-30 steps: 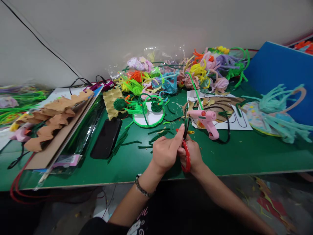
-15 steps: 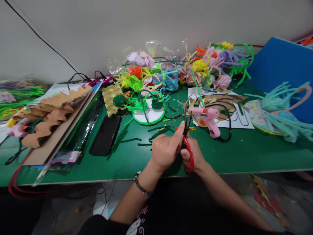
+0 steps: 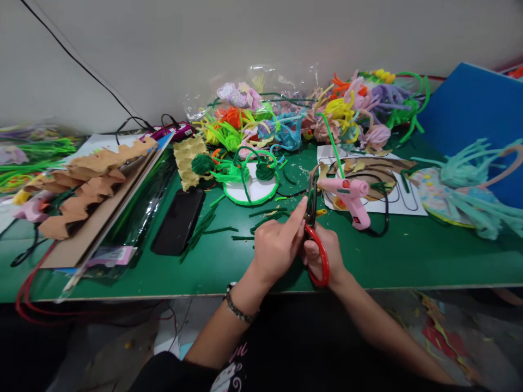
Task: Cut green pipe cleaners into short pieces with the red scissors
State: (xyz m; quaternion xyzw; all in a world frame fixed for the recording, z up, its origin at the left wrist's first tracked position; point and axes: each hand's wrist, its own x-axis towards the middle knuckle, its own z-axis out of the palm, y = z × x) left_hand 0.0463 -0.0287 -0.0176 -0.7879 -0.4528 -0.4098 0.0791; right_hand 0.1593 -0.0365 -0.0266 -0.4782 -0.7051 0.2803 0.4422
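My right hand (image 3: 332, 251) is wrapped around the red-handled scissors (image 3: 322, 260), whose dark blades point away from me over the green table. Against the blades, my left hand (image 3: 274, 246) is closed with its index finger stretched along them. It appears to pinch a short dark green pipe cleaner (image 3: 309, 197), mostly hidden by the fingers and blades. Cut dark green pipe cleaner pieces (image 3: 269, 214) lie on the table just beyond my left hand. Behind them sits a white disc (image 3: 259, 193) with a green rim, carrying green pipe cleaner shapes.
A pink glue gun (image 3: 347, 190) with a black cord rests right of the scissors, partly over a white sheet (image 3: 414, 204). Left are a black phone (image 3: 178, 223) and brown egg-carton strips (image 3: 92, 190). Colourful pipe cleaner bundles (image 3: 245, 125) line the wall; a blue board (image 3: 469, 114) leans right.
The view has shifted slightly. My hands stay together at the scissors, and the blades look a little closer together than before. Objects on the table have not moved.
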